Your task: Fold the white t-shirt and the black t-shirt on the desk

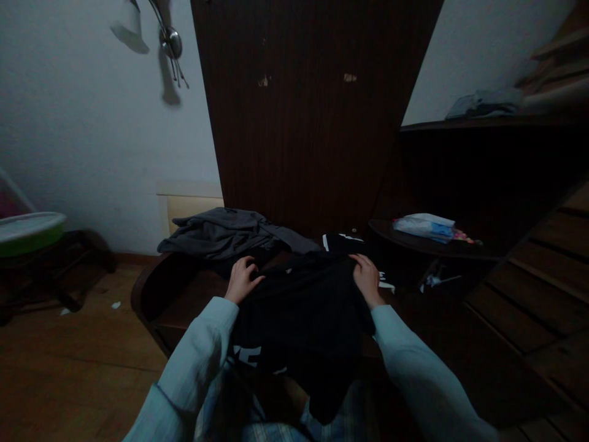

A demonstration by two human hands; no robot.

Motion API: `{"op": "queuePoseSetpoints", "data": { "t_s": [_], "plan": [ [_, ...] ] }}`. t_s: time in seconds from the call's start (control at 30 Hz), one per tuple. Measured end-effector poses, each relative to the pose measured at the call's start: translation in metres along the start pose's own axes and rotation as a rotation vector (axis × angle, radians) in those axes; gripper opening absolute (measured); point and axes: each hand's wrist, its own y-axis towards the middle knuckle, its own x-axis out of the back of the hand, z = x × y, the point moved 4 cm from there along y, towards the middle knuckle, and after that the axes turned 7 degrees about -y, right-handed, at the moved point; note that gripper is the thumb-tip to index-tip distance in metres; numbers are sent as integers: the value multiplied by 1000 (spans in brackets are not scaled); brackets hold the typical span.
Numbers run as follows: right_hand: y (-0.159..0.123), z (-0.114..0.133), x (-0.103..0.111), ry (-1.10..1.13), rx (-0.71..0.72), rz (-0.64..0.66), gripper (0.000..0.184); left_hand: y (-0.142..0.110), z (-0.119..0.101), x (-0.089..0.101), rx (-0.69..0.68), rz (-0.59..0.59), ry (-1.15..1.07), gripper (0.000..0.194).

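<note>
A black garment (304, 307) with white lettering near its lower left is stretched between my two hands, its lower part hanging toward my lap. My left hand (242, 280) grips its upper left edge, with fingers curled and the thumb pointing inward. At the upper right edge my right hand (367, 279) has its fingers bent over the cloth; the thumb is hidden. Just beyond my left hand lies a crumpled grey garment (221, 230). Another black cloth with white print (345, 243) shows behind my right hand. The light is dim, so folds in the black cloth are hard to make out.
Under the clothes is a dark wooden cabinet top (184, 301) with a rounded left end. A plastic packet (426, 226) rests on a small shelf at right. Folded cloth (485, 101) lies on a higher shelf. At far left a green-rimmed basin (32, 233) stands on a stool.
</note>
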Motion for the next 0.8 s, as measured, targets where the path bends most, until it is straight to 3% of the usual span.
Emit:
{"op": "queuePoseSetpoints", "data": {
  "t_s": [0.17, 0.23, 0.43, 0.5, 0.57, 0.7, 0.8],
  "plan": [
    [-2, 8, -13, -111, -57, 5, 41, 5, -1, -18, 40, 166, -39, 17],
    [-4, 9, -16, -89, -87, -9, 43, 5, -2, -20, 72, 172, -62, 18],
    [-4, -1, -20, 49, -196, -68, 46, 2, -23, -9, 14, -75, -17, 20],
    [-3, -7, -23, 106, -243, -76, 47, 0, -33, -10, -5, -106, -72, 25],
    [-2, -15, -26, 189, -313, -73, 47, -2, -46, -18, -57, -12, -160, 32],
    [0, -25, -32, 381, -477, -11, 46, -5, -76, -49, -157, 329, -308, 30],
    [-1, -9, -34, 583, -464, 94, 41, 1, -88, -67, -91, 375, -455, 20]
  ]
}}
